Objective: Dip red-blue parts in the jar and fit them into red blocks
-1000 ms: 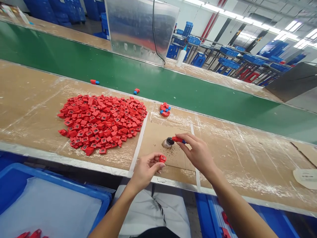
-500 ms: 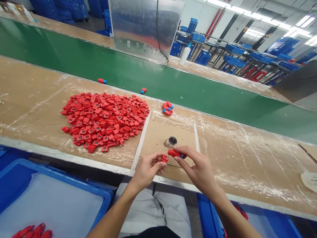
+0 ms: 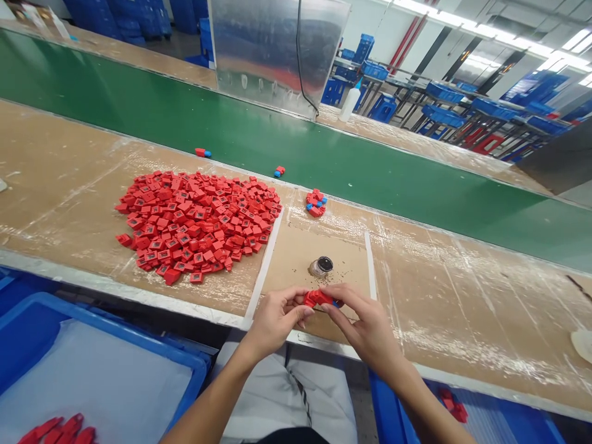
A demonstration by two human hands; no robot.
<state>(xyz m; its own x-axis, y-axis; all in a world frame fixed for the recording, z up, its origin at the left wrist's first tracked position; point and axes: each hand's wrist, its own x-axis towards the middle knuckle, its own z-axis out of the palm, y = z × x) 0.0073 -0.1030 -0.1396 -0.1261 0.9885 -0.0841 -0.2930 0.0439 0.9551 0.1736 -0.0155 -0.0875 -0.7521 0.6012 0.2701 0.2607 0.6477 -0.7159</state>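
My left hand (image 3: 276, 314) pinches a small red plastic block (image 3: 309, 298) above the cardboard sheet. Against it my right hand (image 3: 363, 317) presses a red-and-blue plastic piece (image 3: 322, 297); the fingers cover much of both, and the parts meet end to end. Just beyond the fingertips stands a small round jar (image 3: 320, 266) with a dark top, dark specks scattered around it. A big heap of red blocks (image 3: 198, 222), many with square openings, lies to the left. Several red-and-blue pieces (image 3: 316, 203) form a little cluster behind the jar.
A green conveyor belt (image 3: 398, 166) runs behind the worktable, carrying two red-and-blue pieces (image 3: 280, 171). Blue bins stand below the front edge, one at left (image 3: 115, 320) and one at right (image 3: 386, 401), both with red parts inside. A white bottle (image 3: 350, 103) stands beyond the belt.
My hands have come together: the red-and-blue piece in the right hand now touches the red block in the left. The two pieces on the belt have shifted slightly to the right.
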